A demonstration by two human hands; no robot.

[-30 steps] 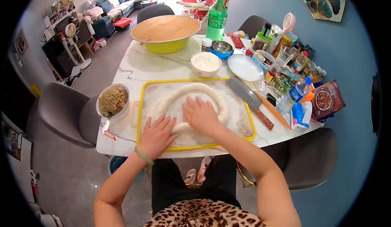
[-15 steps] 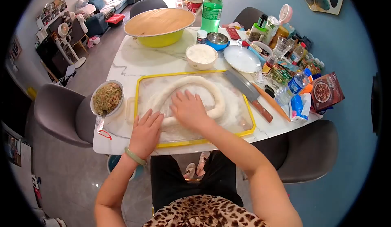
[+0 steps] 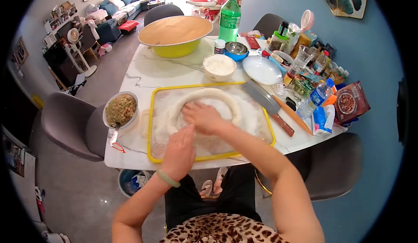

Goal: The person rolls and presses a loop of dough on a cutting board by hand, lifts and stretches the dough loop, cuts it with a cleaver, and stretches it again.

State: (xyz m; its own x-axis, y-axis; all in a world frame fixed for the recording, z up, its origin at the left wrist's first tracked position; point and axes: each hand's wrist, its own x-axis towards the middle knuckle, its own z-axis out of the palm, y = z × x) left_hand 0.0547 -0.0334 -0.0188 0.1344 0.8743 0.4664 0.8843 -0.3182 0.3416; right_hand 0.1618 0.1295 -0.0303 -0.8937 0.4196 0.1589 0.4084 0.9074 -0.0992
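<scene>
A thick rope of white dough (image 3: 234, 105) lies in a ring on a floured cutting board (image 3: 150, 127) with a yellow rim. My right hand (image 3: 202, 118) rests at the ring's near left side, its fingers stretched inside the curve and hiding part of the dough. Just nearer to me, my left hand (image 3: 180, 150) has its fingers stretched out and held together, the tips touching or almost touching the dough and the right hand. Across the board's right corner lies a cleaver (image 3: 265, 100), with a wooden rolling pin (image 3: 292, 114) beside it.
Left of the board stands a bowl of minced filling (image 3: 121, 111) with a spoon. Behind are a bowl of white flour (image 3: 220, 65), a white plate (image 3: 262, 70), a covered yellow basin (image 3: 176, 50) and a green bottle (image 3: 230, 20). Jars and packets crowd the right side.
My left hand has moved right and closer to my right hand, its fingers now together. My right hand has shifted slightly toward the ring's left side. The whole view has shifted a little.
</scene>
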